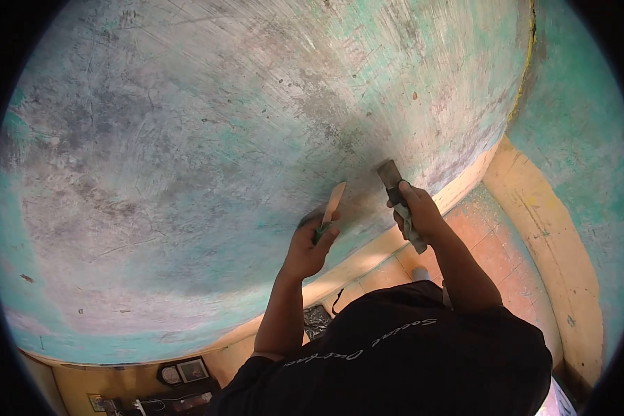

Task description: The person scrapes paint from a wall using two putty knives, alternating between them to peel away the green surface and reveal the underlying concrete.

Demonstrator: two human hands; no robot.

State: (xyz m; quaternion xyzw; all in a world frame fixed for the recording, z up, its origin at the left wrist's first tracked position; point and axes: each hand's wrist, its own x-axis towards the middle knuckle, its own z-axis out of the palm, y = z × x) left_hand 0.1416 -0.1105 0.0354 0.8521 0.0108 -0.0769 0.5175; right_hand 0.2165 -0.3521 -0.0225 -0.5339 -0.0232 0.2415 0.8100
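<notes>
My left hand (pixel 309 248) is closed around the handle of a putty knife (pixel 334 201), its narrow blade pointing up close to the wall. In my right hand (pixel 421 210) is a scraper (pixel 390 174) with a wider, dark blade and a pale, wrapped-looking grip whose end sticks out below the fist. The scraper's blade end overlaps the wall in this view. Before both hands spreads a wall (pixel 187 159) with worn turquoise, grey and whitish patches, streaked with scrape marks and pitted with small chips.
A green wall (pixel 582 104) meets this one at the right, along a corner with a yellowish line. Below run a tan base strip (pixel 548 236) and an orange tiled floor (pixel 496 243) strewn with flakes. A black plastic bag (pixel 317 320) and a dark cabinet (pixel 128 402) are lower left.
</notes>
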